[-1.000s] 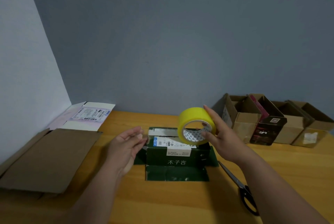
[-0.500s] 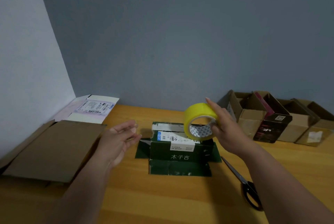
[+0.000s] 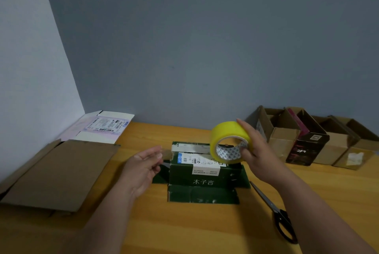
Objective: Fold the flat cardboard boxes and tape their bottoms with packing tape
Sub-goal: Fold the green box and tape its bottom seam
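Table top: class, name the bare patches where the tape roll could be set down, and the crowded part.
Bare wood lies before the green box, between the flat cardboard and scissors, and behind the box. The right rear is crowded with folded boxes.

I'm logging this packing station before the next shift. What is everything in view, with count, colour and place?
green box: 1, dark green with white labels, table centre, flaps spread on the table
tape roll: 1, yellow, held above the green box's right end
scissors: 1, black, on the table right of the green box
flat brown cardboard: 1, brown, table left
flat white cardboard: 1, white with a shipping label, far left by the wall
folded boxes: a row, several brown and one black, far right; exact count unclear
table: 1, wooden, orange-brown
left hand: 1, open, left of the green box
right hand: 1, gripping the tape roll
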